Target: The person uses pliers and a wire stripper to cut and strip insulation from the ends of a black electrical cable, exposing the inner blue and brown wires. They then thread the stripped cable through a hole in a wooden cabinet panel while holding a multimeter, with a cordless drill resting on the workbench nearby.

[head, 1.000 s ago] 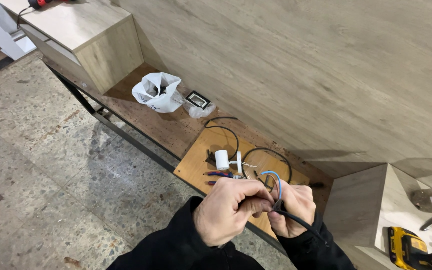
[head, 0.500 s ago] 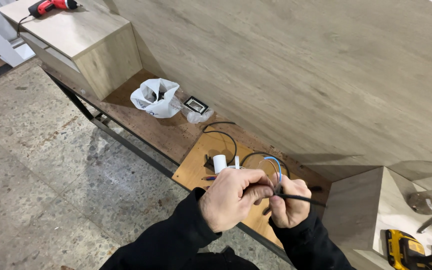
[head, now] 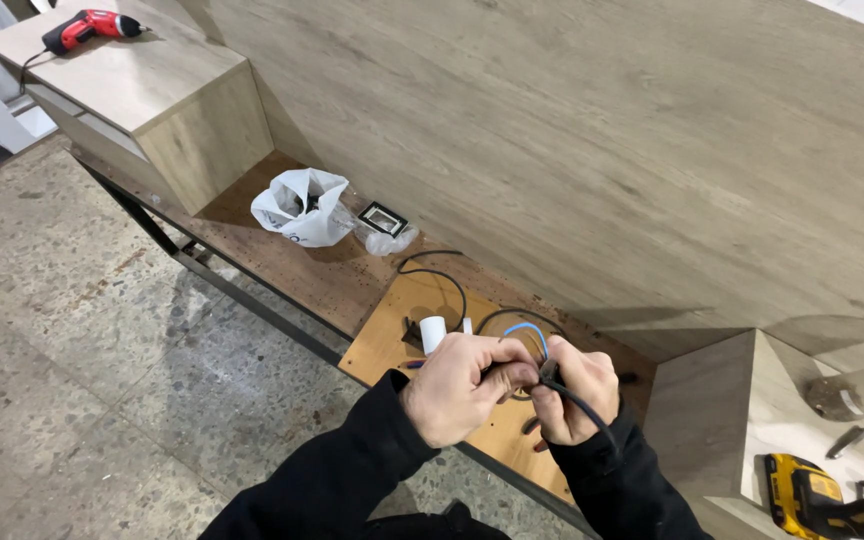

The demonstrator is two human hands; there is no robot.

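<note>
My left hand [head: 460, 384] and my right hand [head: 574, 392] are closed together on a black cable [head: 586, 407] with blue and white wire ends [head: 524, 329], just above a small plywood board [head: 422, 305]. The cable loops back over the board [head: 434, 272]. A small white cylinder [head: 433, 333] stands on the board right by my left fingers. Both arms wear black sleeves. The fingers hide what the wire tips meet.
A low wooden shelf [head: 282, 265] with a black metal frame runs along a wood-panelled wall. On it lie a white plastic bag [head: 302, 208] and a small black-framed part [head: 382, 218]. A red drill [head: 87, 27] lies on the left cabinet; a yellow drill [head: 822, 498] at the right.
The view has tilted and shifted, so the left cabinet and red drill show more. My hands stay clasped on the cable, fingers working at the wire ends.
</note>
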